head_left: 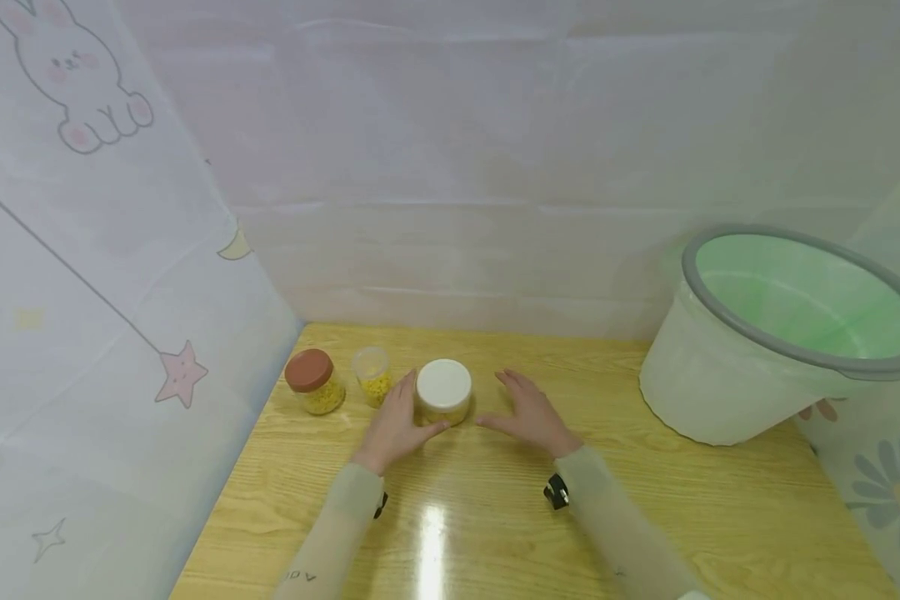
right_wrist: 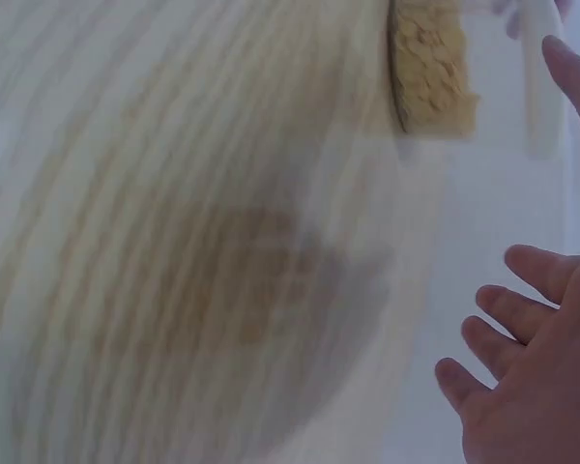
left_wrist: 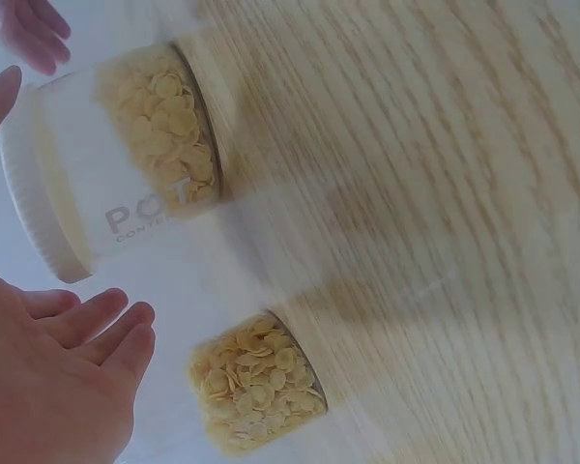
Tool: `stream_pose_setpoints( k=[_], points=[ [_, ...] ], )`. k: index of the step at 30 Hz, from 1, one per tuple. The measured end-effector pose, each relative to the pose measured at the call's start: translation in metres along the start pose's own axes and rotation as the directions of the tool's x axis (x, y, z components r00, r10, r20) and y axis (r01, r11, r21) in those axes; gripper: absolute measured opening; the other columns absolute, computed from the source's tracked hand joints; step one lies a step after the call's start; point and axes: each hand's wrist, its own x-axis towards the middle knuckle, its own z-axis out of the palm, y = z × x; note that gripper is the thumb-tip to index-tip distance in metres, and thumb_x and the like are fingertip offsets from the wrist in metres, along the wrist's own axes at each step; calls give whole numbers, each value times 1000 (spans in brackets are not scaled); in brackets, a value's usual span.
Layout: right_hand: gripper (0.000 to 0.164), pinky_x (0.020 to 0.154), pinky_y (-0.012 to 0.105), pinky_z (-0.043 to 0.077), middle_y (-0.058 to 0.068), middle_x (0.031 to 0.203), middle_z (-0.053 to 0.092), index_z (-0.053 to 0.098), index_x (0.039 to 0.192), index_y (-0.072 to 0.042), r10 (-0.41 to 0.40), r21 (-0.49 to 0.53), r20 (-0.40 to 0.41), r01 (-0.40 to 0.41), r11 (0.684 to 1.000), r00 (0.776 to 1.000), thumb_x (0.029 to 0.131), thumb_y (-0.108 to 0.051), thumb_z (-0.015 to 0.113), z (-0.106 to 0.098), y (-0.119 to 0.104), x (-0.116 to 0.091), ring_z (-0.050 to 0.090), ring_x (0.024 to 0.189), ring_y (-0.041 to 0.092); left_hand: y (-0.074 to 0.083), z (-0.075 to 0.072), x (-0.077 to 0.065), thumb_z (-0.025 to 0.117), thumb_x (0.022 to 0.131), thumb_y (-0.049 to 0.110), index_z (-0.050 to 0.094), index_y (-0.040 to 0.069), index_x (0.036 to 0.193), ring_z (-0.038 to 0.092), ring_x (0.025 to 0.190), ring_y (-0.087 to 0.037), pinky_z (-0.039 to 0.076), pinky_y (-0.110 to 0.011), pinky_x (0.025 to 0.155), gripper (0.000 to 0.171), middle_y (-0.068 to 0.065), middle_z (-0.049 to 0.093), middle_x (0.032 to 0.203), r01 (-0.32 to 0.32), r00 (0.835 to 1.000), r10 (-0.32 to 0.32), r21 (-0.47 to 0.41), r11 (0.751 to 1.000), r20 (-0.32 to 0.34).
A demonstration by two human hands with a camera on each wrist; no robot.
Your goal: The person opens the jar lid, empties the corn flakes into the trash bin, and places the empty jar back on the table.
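Observation:
A clear jar with a white lid (head_left: pixel 444 383) stands upright on the table, partly filled with pale yellow flakes that show up close in the left wrist view. My left hand (head_left: pixel 396 427) is at the jar's left side, thumb in front and fingers spread, not wrapped round it. To the right of the jar, my right hand (head_left: pixel 531 419) hovers with thumb and fingers apart and nothing in it; a gap separates it from the jar. Just left of my left hand is a small clear container (head_left: pixel 373 379) of yellow bits.
A jar with a reddish-brown lid (head_left: pixel 313 379), holding yellow bits, stands at the far left of the wooden table (head_left: pixel 495 533). On the right is a large white bucket (head_left: pixel 712 375) with a grey rim. Printed cloth walls (head_left: pixel 450 167) close in the back and sides.

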Motion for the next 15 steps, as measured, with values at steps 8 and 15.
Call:
stream_pose_setpoints(
  k=[8, 15],
  points=[
    [115, 104, 53, 22, 14, 146, 32, 32, 144, -4, -13, 47, -11, 13, 999, 1000, 59, -71, 72, 34, -11, 19, 26, 134, 30, 3, -2, 1, 68, 71, 65, 16, 6, 149, 29, 133, -27, 31, -48, 101, 111, -13, 26, 149, -13, 1000, 13, 20, 1000, -14],
    [107, 101, 45, 30, 5, 132, 48, 38, 141, -11, -116, 138, -110, 131, 982, 987, 58, -66, 77, 52, -21, 31, 42, 121, 21, 5, -3, 2, 63, 71, 70, 9, 13, 151, 26, 134, -22, 30, -47, 102, 112, -8, 22, 151, 1, 1000, -1, -18, 1000, -8]
  ],
)
